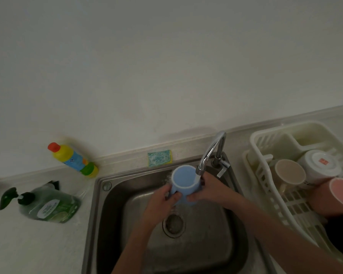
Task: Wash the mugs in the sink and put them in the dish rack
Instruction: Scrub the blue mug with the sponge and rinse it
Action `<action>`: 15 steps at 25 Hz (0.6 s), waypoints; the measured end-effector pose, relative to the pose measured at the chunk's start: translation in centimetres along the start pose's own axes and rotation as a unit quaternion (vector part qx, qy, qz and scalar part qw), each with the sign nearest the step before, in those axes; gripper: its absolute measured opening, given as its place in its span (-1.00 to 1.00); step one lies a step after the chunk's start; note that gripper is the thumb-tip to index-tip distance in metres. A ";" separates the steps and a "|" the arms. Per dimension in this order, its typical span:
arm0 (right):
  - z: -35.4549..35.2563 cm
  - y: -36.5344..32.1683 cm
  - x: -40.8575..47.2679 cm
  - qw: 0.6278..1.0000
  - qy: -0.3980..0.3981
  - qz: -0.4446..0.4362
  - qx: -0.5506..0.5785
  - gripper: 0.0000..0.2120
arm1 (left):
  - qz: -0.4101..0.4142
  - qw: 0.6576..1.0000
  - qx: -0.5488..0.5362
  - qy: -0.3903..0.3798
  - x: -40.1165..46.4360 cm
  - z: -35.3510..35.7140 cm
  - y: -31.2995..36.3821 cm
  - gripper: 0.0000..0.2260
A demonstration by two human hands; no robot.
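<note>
rinse step in hand: the blue mug [183,179] is held over the sink [99,204], mouth tilted up under the tap [210,153], with water running into it. left hand [162,200] grips its near-left wall and right hand [208,189] grips its right side, fingers curled round it. next move, by my judgement, calls for tipping the water out, then carrying the mug right to the rack [265,186], where beige [289,172], white [321,165] and pink [333,196] mugs leave little room.
</note>
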State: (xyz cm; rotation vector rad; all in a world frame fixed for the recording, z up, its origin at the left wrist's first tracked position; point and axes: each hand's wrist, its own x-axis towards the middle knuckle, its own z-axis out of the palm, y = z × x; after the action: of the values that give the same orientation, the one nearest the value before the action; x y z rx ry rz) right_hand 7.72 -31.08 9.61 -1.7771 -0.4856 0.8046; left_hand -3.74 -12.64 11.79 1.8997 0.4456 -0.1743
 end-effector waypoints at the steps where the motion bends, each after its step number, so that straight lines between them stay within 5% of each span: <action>1: -0.5 -0.2 0.0 1.000 0.009 -0.002 0.004 -0.19 | 0.004 1.000 -0.004 0.001 0.4 0.2 0.5 -0.88; 15: -3.9 1.7 -4.7 0.999 0.032 -0.004 0.005 -0.10 | -0.020 0.998 -0.018 -0.064 0.3 5.0 1.4 -0.84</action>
State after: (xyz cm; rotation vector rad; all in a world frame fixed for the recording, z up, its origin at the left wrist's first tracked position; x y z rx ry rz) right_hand 7.26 -37.38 10.17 -1.7839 -0.4451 0.7425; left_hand -2.49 -17.60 11.06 1.8330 0.3970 -0.3109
